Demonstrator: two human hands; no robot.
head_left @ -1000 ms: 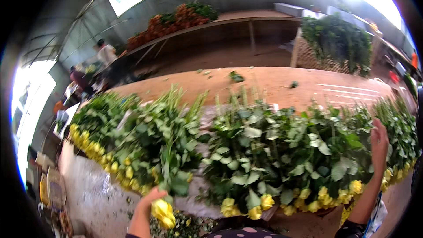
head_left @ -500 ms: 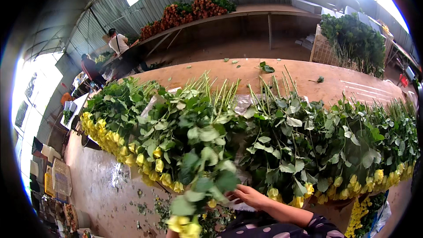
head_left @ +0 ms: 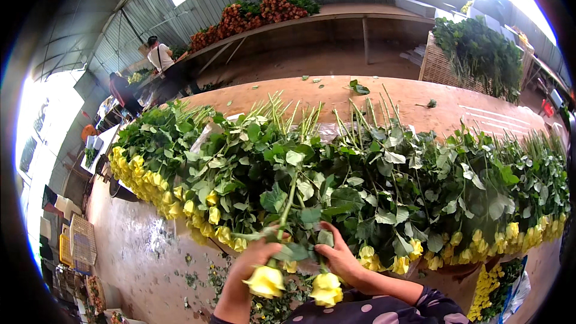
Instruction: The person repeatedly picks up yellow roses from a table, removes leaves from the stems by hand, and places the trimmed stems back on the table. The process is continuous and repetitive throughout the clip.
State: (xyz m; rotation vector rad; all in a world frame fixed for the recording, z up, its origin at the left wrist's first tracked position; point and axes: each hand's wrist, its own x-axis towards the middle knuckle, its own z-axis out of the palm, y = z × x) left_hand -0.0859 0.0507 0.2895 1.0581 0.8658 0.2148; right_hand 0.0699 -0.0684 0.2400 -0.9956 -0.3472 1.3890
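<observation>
My left hand [head_left: 257,258] is closed round the stem of a yellow rose [head_left: 264,281], its bloom hanging toward me. Beside it, my right hand [head_left: 343,258] has its thumb and fingers round the upper stem and leaves of a second yellow rose [head_left: 326,290], also bloom down. The left rose's green stem [head_left: 289,200] runs up over the leafy heap. Under and around both hands lie many yellow roses [head_left: 144,175] in a long row, blooms along the near table edge and cut stems pointing away. Leaves partly hide my fingertips.
Beyond the stems runs the wooden tabletop [head_left: 240,105] with loose leaves [head_left: 359,87]. Orange-red flowers [head_left: 276,9] lie on a far bench. A wicker basket [head_left: 433,63] with greenery stands back right. Two people work at far left. Fallen leaves litter the floor [head_left: 138,252].
The two roses, close together before, are now apart, one in each hand. My left hand has risen into view, and my right has closed on a stem.
</observation>
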